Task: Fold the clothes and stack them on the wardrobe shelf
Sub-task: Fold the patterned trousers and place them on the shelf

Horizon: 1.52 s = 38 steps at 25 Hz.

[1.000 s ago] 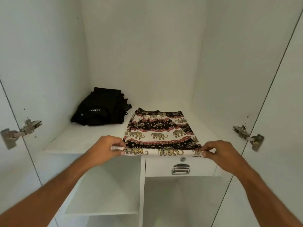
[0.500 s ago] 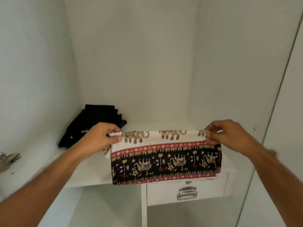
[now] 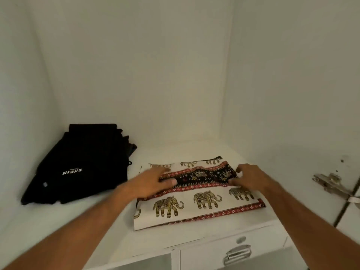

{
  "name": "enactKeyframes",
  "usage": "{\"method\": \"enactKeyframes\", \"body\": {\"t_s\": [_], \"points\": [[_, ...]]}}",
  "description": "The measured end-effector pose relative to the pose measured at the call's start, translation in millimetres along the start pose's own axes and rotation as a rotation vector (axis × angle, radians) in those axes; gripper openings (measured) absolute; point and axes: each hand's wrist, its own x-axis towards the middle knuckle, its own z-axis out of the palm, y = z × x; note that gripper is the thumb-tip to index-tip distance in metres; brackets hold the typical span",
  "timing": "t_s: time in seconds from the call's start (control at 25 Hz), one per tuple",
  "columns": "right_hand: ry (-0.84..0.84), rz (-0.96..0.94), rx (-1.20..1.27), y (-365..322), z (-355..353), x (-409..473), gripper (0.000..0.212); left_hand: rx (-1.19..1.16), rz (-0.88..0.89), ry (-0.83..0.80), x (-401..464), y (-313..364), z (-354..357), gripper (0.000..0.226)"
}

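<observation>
An elephant-print garment [image 3: 196,203] in white, black and red lies folded flat on the white wardrobe shelf [image 3: 64,227], right of centre. My left hand [image 3: 153,182] rests palm down on its far left part, fingers spread over the fabric. My right hand [image 3: 249,176] lies on its far right part, fingers apart, touching the top fold. Neither hand pinches the cloth. A folded black garment [image 3: 85,164] with white lettering sits at the back left of the shelf, apart from the printed one.
White wardrobe walls close in on the left, back and right. A metal door hinge [image 3: 331,184] sticks out at the right. Below the shelf's front edge is a small drawer with a metal handle [image 3: 236,254].
Both hands carried the near edge of the printed garment up and over toward the back, laid it down as a fold, and let go. They now rest flat on the cloth.
</observation>
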Motion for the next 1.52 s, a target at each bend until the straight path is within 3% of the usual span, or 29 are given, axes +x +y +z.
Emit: {"method": "enactKeyframes", "body": {"t_s": [0.12,0.2,0.36,0.48,0.56,0.72,0.8,0.88,0.96,1.0,1.12,1.24,1.36,1.52], "points": [[0.117,0.165,0.067,27,13,-29,0.071,0.251,-0.018,0.094,-1,-12,46,0.091],[0.105,0.208,0.147,34,13,-44,0.073,0.270,-0.013,0.164,2,-15,48,0.092],[0.047,0.189,0.310,21,12,-57,0.062,0.248,0.013,0.178,-4,-9,41,0.086],[0.009,0.122,0.419,20,15,-56,0.051,0.177,0.051,0.303,-22,0,34,0.078],[-0.032,0.111,0.642,20,12,-53,0.034,0.118,0.104,0.365,-38,14,32,0.075],[-0.172,0.142,1.194,11,9,-44,0.016,0.092,0.070,0.233,-61,35,42,0.076],[-0.133,0.141,1.289,-4,7,-33,0.013,0.087,-0.010,0.211,-70,34,48,0.075],[-0.032,0.026,1.328,-37,-2,-21,0.008,0.009,-0.058,0.300,-82,27,49,0.076],[0.010,-0.217,1.314,-89,-11,-19,0.006,-0.063,-0.113,0.372,-92,17,49,0.082],[-0.012,-0.350,1.241,-118,-9,-24,0.015,-0.082,-0.143,0.375,-97,13,50,0.086],[-0.151,-0.670,0.686,-179,28,-51,0.039,-0.031,-0.190,0.348,-105,7,61,0.087],[-0.245,-0.837,0.315,-196,77,-75,0.022,-0.010,-0.217,0.466,-106,10,67,0.072],[-0.189,-0.815,0.336,-197,86,-69,0.026,0.036,-0.273,0.535,-105,12,65,0.088],[-0.359,-0.824,0.497,-190,71,-62,0.044,0.027,-0.225,0.684,-108,11,66,0.114]]}}
